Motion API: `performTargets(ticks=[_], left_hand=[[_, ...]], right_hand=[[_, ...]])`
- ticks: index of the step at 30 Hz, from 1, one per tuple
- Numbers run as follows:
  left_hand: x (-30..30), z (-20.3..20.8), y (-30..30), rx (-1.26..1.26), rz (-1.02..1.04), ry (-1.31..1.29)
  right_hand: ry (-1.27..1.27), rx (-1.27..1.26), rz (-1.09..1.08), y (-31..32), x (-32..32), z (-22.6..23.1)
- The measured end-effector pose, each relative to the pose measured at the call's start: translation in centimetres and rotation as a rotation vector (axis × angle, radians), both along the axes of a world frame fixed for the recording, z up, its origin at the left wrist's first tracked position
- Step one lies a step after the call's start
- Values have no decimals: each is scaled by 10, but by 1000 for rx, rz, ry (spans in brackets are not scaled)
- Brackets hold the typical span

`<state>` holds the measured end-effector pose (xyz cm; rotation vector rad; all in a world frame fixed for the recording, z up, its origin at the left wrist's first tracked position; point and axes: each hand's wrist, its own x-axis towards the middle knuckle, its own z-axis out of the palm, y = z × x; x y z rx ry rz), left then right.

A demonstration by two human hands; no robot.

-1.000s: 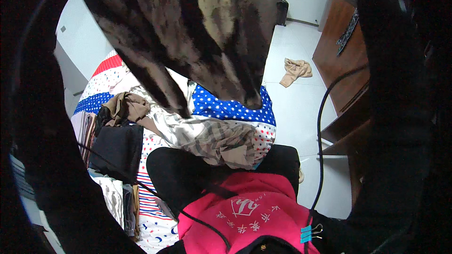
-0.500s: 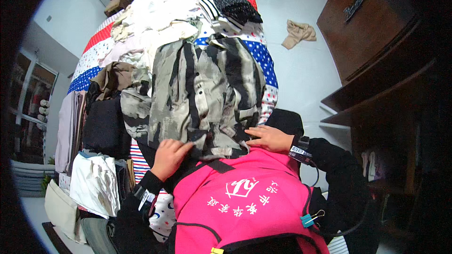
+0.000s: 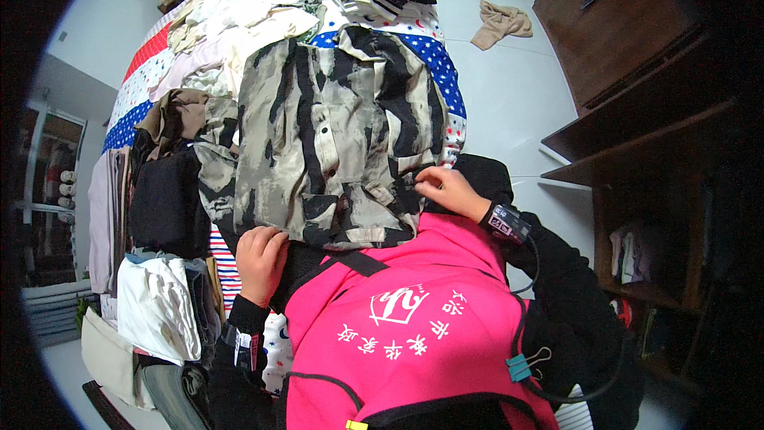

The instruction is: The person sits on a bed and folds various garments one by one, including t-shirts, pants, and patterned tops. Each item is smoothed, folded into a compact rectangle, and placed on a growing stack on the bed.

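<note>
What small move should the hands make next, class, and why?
Perhaps the right hand should smooth the lower front of the patterned shirt: it looks creased there, and the left hand is at the lower left corner, well placed to steady it.

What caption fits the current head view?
Left hand at the near left corner, right hand at the right side of a camouflage shirt spread over the bed, beside folded clothes.

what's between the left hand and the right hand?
Head view: the lower part of the camouflage-patterned shirt stretches between the left hand and right hand.
</note>
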<state>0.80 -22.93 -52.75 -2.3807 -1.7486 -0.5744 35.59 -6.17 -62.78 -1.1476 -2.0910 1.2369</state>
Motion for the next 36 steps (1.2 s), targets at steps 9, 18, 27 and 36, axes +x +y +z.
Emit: performTargets(ticks=[9, 18, 27, 36], left_hand=[[0, 3, 3, -77, -2, 47], [2, 0, 1, -95, 76, 7], [3, -7, 3, -24, 64, -16], [5, -4, -1, -45, 194, -112]], right_hand=[[77, 37, 253, -55, -33, 4], [-20, -113, -159, -7, -1, 6], [25, 207, 285, -39, -44, 14], [-289, 954, 421, 46, -31, 18]])
